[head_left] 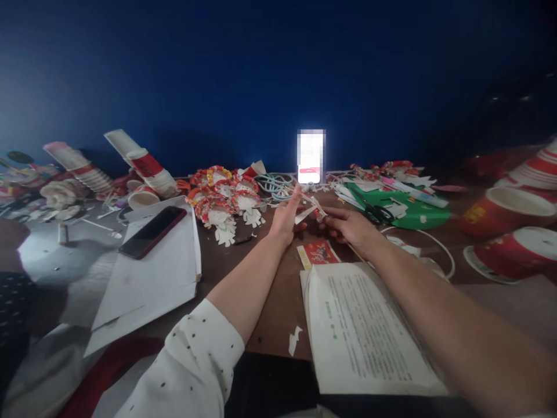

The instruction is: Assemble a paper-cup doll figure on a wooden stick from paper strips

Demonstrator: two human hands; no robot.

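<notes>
Over the brown table, my two hands meet around a small white paper piece (pixel 306 214) with red bits on it. My left hand (pixel 285 219) grips its left side, one finger pointing up and the others curled out of sight. On the other side, my right hand (pixel 347 227) pinches the paper's right end near a red part, fingers bent. Just below them lies a red printed packet (pixel 319 253). An open book (pixel 369 325) with printed text rests under my right forearm. A lit phone (pixel 310 157) stands against the blue wall behind my hands.
Left are red-and-white paper cutouts (pixel 226 197), a dark phone (pixel 153 232) on white sheets (pixel 148 290) and leaning paper cup stacks (pixel 150 171). Black-handled scissors (pixel 378 215) lie by green sheet (pixel 418 218). Red paper cups (pixel 513 252) stand right. A paper scrap (pixel 295 341) lies in front.
</notes>
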